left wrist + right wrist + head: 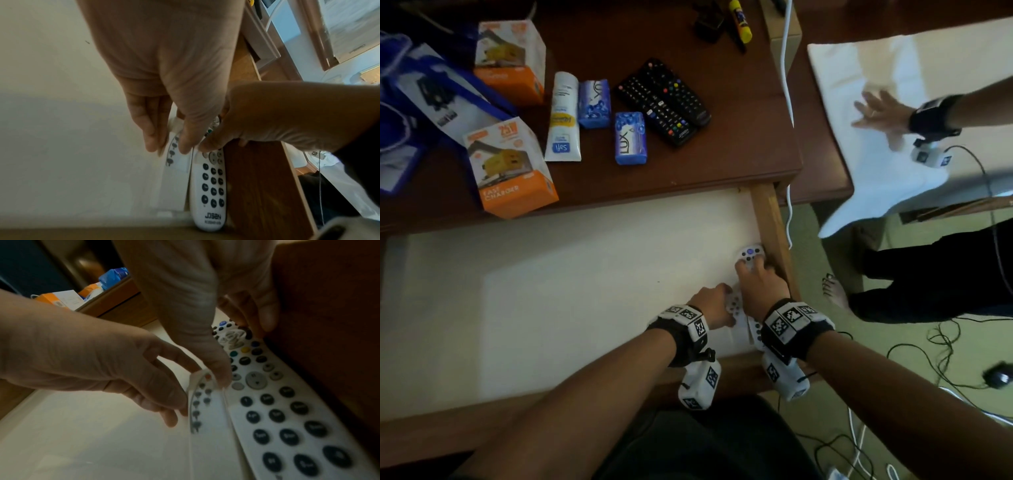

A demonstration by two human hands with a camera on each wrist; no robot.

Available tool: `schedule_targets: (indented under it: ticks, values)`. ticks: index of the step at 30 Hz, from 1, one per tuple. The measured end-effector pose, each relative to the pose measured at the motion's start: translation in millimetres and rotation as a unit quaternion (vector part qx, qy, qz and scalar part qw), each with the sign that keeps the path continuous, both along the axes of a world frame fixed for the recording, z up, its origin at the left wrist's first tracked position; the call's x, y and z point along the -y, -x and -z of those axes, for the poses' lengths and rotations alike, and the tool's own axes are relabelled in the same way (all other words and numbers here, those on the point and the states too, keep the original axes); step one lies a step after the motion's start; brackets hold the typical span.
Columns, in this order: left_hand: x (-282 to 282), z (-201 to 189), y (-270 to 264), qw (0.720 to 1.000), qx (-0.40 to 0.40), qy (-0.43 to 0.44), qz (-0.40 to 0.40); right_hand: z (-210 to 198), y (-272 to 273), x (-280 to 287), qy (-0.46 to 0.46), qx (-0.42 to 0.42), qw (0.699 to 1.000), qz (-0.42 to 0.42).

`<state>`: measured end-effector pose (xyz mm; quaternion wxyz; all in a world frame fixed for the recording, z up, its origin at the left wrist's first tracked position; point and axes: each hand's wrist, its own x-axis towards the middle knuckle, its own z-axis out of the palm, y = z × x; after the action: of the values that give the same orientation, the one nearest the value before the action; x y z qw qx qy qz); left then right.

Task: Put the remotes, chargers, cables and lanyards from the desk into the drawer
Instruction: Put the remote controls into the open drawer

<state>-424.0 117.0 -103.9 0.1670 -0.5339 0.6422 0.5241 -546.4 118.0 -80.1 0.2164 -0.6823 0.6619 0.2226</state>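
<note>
Sitting at the far left of the counter (739, 161) are two orange charger boxes (512, 168), with a white tube (562, 118) and two blue soap bars (630, 138) lying to their right. Next to those, two black remotes (664, 101) are lying side by side, still on the counter. Below the counter edge, the drawer (770, 219) is standing open, showing its white floor. In its right near corner the left hand (714, 305) is pinching the top end of a slim white remote (202, 402) between thumb and fingers, tilting it up on its long edge. Just to its right the right hand (762, 286) is gripping a wider white remote (208, 191) near its upper half, thumb on one edge and fingers on the other, holding it flat against the drawer's right wooden wall. Further right, another person's hand (878, 114) is hovering, fingers spread, over a white cloth (887, 178)
</note>
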Motion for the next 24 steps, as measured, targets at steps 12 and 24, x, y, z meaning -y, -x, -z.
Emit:
schedule_targets:
  ticks: [12, 24]
  values:
    - [-6, -11, -8, 0.996, -0.028, -0.088, 0.013, -16, -5, 8, -0.048, 0.008, 0.999, 0.023]
    - [83, -83, -57, 0.943, -0.145, 0.215, -0.207, -96, -21, 86, 0.127, 0.157, 0.978, 0.054]
